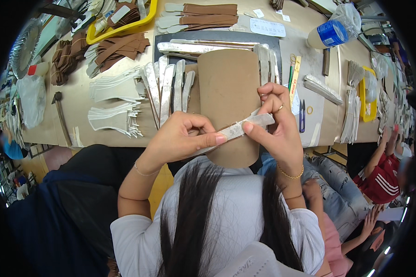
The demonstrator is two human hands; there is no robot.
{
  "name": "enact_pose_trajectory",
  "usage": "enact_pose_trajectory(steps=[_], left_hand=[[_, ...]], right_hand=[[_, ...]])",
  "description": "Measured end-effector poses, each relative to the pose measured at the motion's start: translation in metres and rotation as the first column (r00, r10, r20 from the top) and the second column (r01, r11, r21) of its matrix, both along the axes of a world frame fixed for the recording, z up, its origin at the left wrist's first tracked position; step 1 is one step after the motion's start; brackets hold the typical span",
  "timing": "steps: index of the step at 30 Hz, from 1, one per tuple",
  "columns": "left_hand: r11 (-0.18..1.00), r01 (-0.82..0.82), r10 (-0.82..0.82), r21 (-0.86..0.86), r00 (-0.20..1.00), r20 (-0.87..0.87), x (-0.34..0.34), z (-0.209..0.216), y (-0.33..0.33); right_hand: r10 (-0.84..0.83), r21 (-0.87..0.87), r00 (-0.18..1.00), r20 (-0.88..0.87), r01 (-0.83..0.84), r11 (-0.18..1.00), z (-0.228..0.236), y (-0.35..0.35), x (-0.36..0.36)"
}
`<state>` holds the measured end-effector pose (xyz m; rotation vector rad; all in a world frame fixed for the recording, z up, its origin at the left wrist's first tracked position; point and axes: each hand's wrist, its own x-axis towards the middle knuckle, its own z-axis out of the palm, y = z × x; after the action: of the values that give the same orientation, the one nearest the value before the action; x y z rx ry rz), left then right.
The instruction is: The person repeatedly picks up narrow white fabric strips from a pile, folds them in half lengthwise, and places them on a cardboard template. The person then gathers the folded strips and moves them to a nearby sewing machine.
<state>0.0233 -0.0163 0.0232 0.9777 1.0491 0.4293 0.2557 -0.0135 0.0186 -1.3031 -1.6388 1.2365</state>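
Both hands grip a narrow strip [235, 131], whitish with a brown edge, slanting across the lower part of a brown curved board [229, 81]. My left hand [180, 138] pinches its lower left part between thumb and fingers. Toward the upper right end, my right hand [280, 131] presses its thumb on the strip, with the index finger behind and the other fingers curled. Left of the board, several similar white-faced strips [167, 87] lie fanned out. More strips [264, 62] lie at its right side and along its far edge.
Brown strip stacks [208, 21], white cut pieces [114, 119] and a yellow tray [120, 28] are on the table. A hammer [61, 117] lies left; small scissors [302, 115], a ruler [295, 83] and a blue-labelled jar [328, 34] stand or lie right. A co-worker [337, 184] sits close at right.
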Motion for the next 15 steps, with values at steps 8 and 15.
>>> enact_pose_trajectory(steps=[8, 15], left_hand=[[0.997, -0.075, 0.074, -0.032, 0.997, -0.023, 0.009, 0.011, -0.005], [0.997, -0.072, 0.072, 0.003, 0.997, -0.026, 0.011, 0.012, -0.006]], right_hand=[[-0.118, 0.070, 0.993, -0.026, 0.120, 0.990, 0.005, -0.010, -0.024], [-0.199, 0.058, 0.975, -0.096, 0.206, 0.977, -0.003, -0.013, -0.029]])
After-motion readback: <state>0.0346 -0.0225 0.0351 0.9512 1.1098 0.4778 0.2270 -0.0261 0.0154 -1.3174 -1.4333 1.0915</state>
